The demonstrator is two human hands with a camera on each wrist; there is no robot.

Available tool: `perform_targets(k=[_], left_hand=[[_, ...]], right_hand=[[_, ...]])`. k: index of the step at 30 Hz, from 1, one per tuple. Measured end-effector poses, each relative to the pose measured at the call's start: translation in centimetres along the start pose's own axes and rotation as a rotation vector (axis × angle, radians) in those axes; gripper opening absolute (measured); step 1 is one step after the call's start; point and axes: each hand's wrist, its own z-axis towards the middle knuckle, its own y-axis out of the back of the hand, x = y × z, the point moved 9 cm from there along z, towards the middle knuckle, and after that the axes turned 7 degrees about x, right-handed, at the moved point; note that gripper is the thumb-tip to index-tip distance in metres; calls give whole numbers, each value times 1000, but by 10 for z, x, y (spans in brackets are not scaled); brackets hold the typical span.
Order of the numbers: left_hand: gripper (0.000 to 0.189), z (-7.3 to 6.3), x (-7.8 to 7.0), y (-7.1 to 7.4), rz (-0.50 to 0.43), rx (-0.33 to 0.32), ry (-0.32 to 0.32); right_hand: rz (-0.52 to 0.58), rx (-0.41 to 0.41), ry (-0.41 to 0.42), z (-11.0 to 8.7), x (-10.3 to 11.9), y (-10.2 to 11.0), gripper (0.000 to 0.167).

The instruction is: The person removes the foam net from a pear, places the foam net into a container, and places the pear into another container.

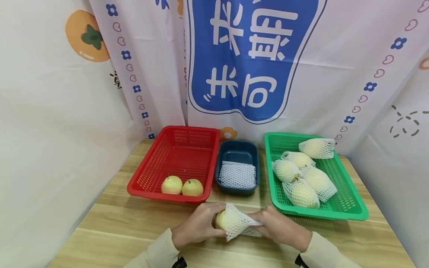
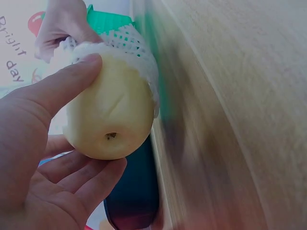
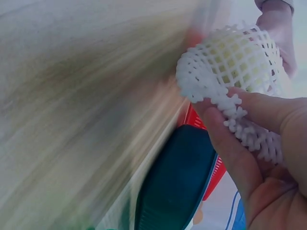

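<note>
- Sitting leftmost on the wood table [image 1: 110, 230]: red basket [image 1: 187, 160], perforated walls; one bare fruit [image 1: 172, 185] and a second bare fruit [image 1: 192, 187] side by side along its near wall.
- Next, in front of the basket: left hand [image 1: 200, 225], grasping the held fruit [image 1: 220, 220]. Thumb on one side near the net edge, fingers round the other.
- Held fruit is pale yellow, between the two hands, near side of the table. Left-hand end bare, rest inside a white foam net [image 1: 235, 220]. Can't tell if it touches the tabletop.
- Behind that, between the baskets: dark blue tray [image 1: 238, 191], flat foam sleeves [image 1: 237, 175] lying in its near half.
- Right hand [image 1: 276, 227]: pinching the gathered tail of the foam net between thumb and fingers.
- Far right: green basket [image 1: 335, 173], five netted fruits [image 1: 318, 182] inside. Four clustered toward left and front, one up at the back right rim.
</note>
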Motion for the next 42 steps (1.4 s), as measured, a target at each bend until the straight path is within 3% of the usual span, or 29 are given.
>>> perform_targets(k=[14, 22, 32, 42], left_hand=[[73, -13, 15, 3, -84, 11, 46], [73, -16, 22, 2, -95, 25, 93], [72, -16, 23, -1, -110, 53, 112], [70, -16, 23, -1, -108, 33, 119]], right_hand=[[-17, -53, -7, -14, 4, 20, 25], [32, -73, 33, -17, 15, 55, 21], [111, 19, -66, -6, 7, 99, 19], [105, 148, -115, 5, 0, 83, 11]])
